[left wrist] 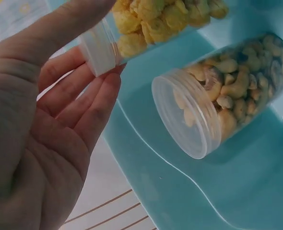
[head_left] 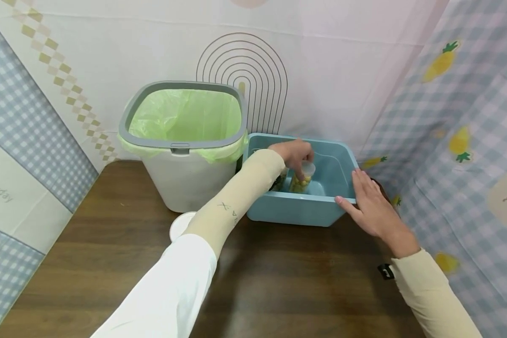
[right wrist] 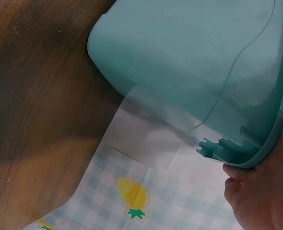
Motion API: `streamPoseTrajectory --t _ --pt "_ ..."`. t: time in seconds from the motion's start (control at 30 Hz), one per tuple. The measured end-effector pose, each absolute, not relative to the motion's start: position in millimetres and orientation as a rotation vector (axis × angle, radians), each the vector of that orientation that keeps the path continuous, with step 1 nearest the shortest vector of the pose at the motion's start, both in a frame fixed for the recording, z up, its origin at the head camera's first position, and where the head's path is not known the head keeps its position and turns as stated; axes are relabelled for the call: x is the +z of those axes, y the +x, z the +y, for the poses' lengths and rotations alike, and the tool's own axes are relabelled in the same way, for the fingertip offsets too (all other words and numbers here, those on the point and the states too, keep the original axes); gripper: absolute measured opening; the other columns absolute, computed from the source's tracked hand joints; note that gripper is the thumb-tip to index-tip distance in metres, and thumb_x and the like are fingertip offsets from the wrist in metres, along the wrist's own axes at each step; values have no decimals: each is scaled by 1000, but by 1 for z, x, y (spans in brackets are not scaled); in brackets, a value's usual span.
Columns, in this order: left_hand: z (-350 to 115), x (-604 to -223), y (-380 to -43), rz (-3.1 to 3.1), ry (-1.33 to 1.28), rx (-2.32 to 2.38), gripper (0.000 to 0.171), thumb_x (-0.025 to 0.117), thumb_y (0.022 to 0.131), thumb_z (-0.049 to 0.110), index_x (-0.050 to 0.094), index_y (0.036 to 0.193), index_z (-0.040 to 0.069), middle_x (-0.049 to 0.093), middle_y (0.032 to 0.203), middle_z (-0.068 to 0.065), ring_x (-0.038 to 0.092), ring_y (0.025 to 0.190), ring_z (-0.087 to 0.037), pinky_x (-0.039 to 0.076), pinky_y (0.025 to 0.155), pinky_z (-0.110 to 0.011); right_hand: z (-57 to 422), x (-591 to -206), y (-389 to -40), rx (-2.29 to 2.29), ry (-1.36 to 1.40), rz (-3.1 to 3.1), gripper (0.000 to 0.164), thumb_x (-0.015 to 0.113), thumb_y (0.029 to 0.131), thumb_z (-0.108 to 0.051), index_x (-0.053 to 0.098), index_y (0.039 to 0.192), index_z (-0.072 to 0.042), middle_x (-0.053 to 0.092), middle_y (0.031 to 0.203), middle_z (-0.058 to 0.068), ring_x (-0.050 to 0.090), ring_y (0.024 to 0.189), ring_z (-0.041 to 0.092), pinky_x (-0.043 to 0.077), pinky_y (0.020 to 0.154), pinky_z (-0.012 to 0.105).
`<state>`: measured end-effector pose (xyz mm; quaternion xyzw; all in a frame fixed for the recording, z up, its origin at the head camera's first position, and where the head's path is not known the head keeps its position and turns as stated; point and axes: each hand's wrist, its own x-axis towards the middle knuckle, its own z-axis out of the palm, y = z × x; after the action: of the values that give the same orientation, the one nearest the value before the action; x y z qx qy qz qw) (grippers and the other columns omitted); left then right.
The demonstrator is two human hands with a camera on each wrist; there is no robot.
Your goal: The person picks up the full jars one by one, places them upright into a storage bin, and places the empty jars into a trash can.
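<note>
My left hand [head_left: 295,154] reaches down into a light blue plastic bin [head_left: 295,211]. Its thumb and fingers hold a clear jar of yellow puffed snacks [left wrist: 156,21] by the whitish lid [left wrist: 97,48]. That jar [head_left: 300,184] is tilted inside the bin, near its front wall. Beside it in the left wrist view lies a clear jar of cashews [left wrist: 228,91], not touched by the hand. At the bin's front right corner rests my right hand [head_left: 373,206], its thumb on the front rim and its fairly straight fingers over the right rim. The left forearm covers part of the bin's left side.
A white trash can [head_left: 181,180] with a grey rim and green liner stands left of the bin. A round white object [head_left: 180,226] sits partly behind the left forearm. Printed cloths hang behind and on the right [head_left: 460,188] of the brown wooden table [head_left: 295,281].
</note>
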<state>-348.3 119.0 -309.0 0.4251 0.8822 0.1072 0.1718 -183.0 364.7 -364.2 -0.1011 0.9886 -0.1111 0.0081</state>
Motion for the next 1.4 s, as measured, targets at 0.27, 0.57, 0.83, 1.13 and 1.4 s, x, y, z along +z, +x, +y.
streamPoseTrajectory --t 0.27,0.57,0.83,1.13,1.4 --pt "121 -317 -345 2492 1195 246 43 87 90 28 68 126 15 58 119 -3 46 98 -14 42 80 -29 365 -365 -183 -366 -315 3082 98 38 109 -64 -9 168 -1 -9 177 24 -1 164 48 5 131 67" --pt "124 -329 -347 2473 1238 260 35 87 90 26 68 116 13 46 97 2 38 88 -15 35 74 -29 365 -368 -182 -366 -327 3094 98 39 109 -63 -6 168 1 -7 177 26 1 164 49 6 130 68" --pt "130 -343 -349 2486 1239 234 32 89 87 28 59 94 18 35 85 4 33 81 -13 32 70 -29 364 -368 -181 -370 -323 3084 98 40 109 -63 -7 168 0 -8 177 25 1 164 48 5 131 67" --pt "129 -341 -348 2467 1245 247 30 88 89 26 61 100 15 42 89 3 36 83 -14 34 72 -29 365 -367 -182 -376 -337 3102 97 40 109 -62 -6 168 0 -7 177 24 1 164 48 5 131 66" --pt "129 -335 -351 2465 1253 217 37 85 92 31 51 85 18 35 82 3 32 77 -14 30 70 -30 367 -366 -183 -372 -328 3100 97 40 109 -63 -6 168 0 -6 177 24 1 165 47 6 131 66"
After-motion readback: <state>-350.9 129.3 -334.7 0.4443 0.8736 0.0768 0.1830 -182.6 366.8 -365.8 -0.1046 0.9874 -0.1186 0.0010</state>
